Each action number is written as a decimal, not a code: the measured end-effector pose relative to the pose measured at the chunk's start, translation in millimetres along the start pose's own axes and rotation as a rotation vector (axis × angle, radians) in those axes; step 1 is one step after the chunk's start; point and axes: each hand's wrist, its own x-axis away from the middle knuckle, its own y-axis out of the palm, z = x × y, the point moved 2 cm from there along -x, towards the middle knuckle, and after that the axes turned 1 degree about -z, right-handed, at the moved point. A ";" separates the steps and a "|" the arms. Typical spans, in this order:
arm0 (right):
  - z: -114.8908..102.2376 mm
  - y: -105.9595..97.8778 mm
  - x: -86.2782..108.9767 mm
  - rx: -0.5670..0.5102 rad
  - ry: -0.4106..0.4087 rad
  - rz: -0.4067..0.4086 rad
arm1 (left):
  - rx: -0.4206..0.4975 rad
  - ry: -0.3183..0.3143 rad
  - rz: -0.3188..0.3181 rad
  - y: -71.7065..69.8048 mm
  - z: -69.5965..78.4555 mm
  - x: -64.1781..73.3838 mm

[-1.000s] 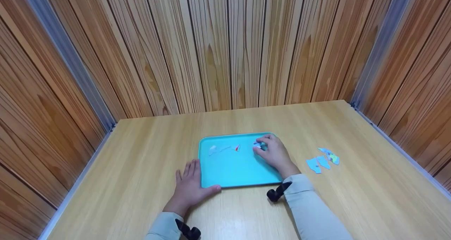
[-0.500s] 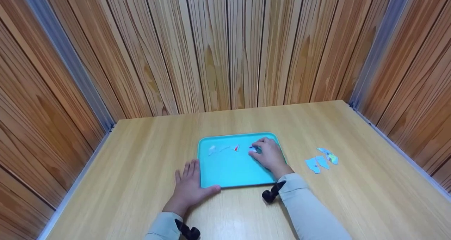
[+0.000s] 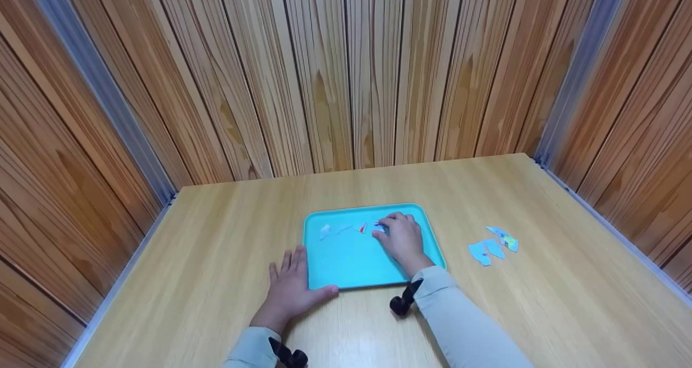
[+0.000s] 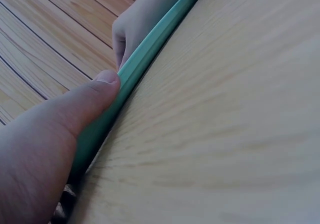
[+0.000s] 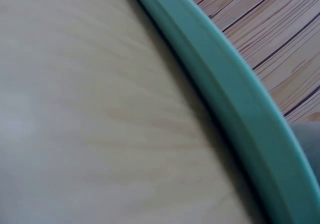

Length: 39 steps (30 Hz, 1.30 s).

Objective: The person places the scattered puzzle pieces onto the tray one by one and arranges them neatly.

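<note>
A turquoise tray [image 3: 346,265] lies on the table. Over its back right part, my right hand [image 3: 403,242] pinches a small whitish-blue paper piece [image 3: 380,227] between thumb and fingers, partly hidden by them. To the left, in a row on the tray, are a pale piece [image 3: 325,231], a thin faint piece [image 3: 344,228] and a piece with red [image 3: 362,228]. My left hand [image 3: 293,292] rests with straight, spread fingers at the tray's front left corner. In the left wrist view its thumb [image 4: 100,94] touches the tray's outer edge.
Several light-blue paper pieces [image 3: 479,253] lie on the wooden table [image 3: 238,222] right of the tray, one with a yellow-green patch. Wood-patterned walls [image 3: 335,87] stand behind and at both sides. A small black device [image 3: 403,303] is on each wrist.
My right hand has moved left over the tray with the paper piece, up close to the piece with red. My left hand has stayed at the corner.
</note>
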 end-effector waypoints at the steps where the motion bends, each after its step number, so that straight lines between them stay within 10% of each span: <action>1: -0.7 0.8 -0.4 0.005 0.002 -0.001 | 0.004 0.000 0.001 0.1 -0.3 0.2; 39: -2.0 3.1 -0.4 0.009 -0.041 -0.019 | -0.019 -0.011 -0.009 0.6 0.7 1.0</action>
